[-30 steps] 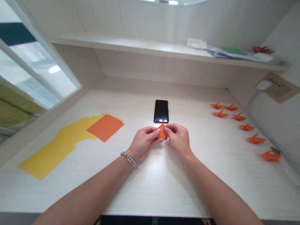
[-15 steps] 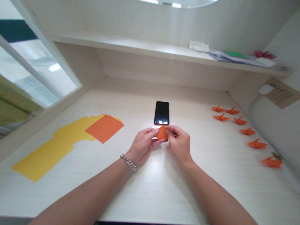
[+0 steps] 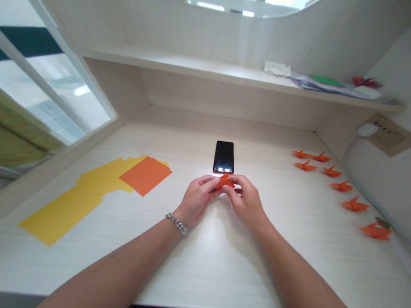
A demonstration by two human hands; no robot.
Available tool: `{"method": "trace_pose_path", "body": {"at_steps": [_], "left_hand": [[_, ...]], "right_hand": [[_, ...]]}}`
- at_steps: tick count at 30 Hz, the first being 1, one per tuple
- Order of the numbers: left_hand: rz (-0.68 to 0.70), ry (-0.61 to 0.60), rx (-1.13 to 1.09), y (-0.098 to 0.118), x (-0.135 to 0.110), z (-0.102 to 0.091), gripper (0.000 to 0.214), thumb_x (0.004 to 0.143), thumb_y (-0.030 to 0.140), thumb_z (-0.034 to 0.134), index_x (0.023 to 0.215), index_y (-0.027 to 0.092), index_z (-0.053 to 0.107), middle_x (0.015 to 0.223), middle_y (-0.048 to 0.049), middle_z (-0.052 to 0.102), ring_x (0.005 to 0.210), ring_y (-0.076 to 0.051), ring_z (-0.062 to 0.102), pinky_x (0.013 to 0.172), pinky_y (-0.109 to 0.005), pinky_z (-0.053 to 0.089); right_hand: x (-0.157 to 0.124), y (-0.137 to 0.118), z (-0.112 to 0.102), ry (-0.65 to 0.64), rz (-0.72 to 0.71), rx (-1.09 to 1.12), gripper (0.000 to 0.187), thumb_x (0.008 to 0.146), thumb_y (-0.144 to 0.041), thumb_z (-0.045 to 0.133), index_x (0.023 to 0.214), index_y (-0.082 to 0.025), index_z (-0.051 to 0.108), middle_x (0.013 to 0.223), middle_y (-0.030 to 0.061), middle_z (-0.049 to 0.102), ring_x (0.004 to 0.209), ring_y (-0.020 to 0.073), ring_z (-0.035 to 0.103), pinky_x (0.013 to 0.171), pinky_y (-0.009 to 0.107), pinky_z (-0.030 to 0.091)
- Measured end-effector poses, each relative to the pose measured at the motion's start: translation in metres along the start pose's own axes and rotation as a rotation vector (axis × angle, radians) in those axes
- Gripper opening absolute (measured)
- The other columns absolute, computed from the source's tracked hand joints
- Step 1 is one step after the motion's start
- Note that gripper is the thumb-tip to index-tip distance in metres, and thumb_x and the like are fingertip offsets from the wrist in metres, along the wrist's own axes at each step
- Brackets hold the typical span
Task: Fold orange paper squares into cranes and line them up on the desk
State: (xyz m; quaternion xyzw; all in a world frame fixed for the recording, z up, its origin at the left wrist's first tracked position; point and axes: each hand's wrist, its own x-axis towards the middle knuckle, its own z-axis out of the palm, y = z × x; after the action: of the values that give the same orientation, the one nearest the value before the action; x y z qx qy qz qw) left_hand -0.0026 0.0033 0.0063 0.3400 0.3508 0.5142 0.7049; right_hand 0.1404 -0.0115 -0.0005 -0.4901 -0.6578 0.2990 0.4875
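Paper (image 3: 226,183), orange and folded, sits pinched by my left fingers (image 3: 211,185) and right fingers (image 3: 231,194) just my side of the phone (image 3: 224,156), so I should steady it left-handed and press each crease gently, edges kept aligned.

No text, brand, number or sign can be read on the held paper (image 3: 226,182), phone (image 3: 223,155), sheets (image 3: 145,176), shelf papers (image 3: 315,85) or socket (image 3: 393,136).

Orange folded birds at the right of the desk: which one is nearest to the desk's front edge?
The bird lowest in the picture, the only one with something green right beside it; the other six birds lie farther back.
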Motion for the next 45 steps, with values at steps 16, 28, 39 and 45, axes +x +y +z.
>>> {"method": "trace_pose_path", "body": {"at_steps": [16, 28, 39, 45], "left_hand": [[0.325, -0.177, 0.605, 0.005, -0.007, -0.003, 0.037, 0.074, 0.017, 0.07, 0.111, 0.018, 0.068, 0.119, -0.0115, 0.065, 0.105, -0.023, 0.063, 0.094, -0.036, 0.051], [0.307, -0.117, 0.635, 0.009, -0.006, -0.005, 0.045, 0.069, 0.013, 0.073, 0.113, 0.022, 0.068, 0.118, -0.008, 0.067, 0.102, -0.022, 0.065, 0.093, -0.033, 0.05], [0.316, -0.135, 0.656, 0.007, -0.003, -0.008, 0.035, 0.071, 0.016, 0.072, 0.106, 0.022, 0.072, 0.116, -0.0087, 0.068, 0.107, -0.023, 0.063, 0.098, -0.034, 0.047], [0.335, -0.123, 0.745, 0.008, -0.002, -0.01, 0.033, 0.073, 0.02, 0.071, 0.106, 0.023, 0.072, 0.113, -0.0079, 0.07, 0.103, -0.024, 0.065, 0.094, -0.035, 0.049]], "right_hand": [[0.005, 0.004, 0.001, 0.072, 0.505, 0.528, 0.041, 0.07, -0.051, 0.07, 0.083, -0.012, 0.073, 0.077, 0.0073, 0.072, 0.066, 0.0179, 0.064, 0.061, 0.029, 0.051], [0.003, -0.001, -0.004, -0.068, 0.646, 0.686, 0.044, 0.07, -0.052, 0.071, 0.085, -0.012, 0.073, 0.079, 0.01, 0.071, 0.065, 0.0161, 0.062, 0.056, 0.025, 0.049], [0.004, -0.003, -0.007, 0.032, 0.642, 0.691, 0.034, 0.063, -0.047, 0.078, 0.071, -0.015, 0.069, 0.08, 0.0074, 0.07, 0.071, 0.0173, 0.065, 0.061, 0.027, 0.053], [0.005, -0.001, -0.01, 0.027, 0.568, 0.619, 0.04, 0.07, -0.053, 0.07, 0.082, -0.015, 0.072, 0.09, 0.01, 0.071, 0.081, 0.0208, 0.066, 0.069, 0.03, 0.054]]}}
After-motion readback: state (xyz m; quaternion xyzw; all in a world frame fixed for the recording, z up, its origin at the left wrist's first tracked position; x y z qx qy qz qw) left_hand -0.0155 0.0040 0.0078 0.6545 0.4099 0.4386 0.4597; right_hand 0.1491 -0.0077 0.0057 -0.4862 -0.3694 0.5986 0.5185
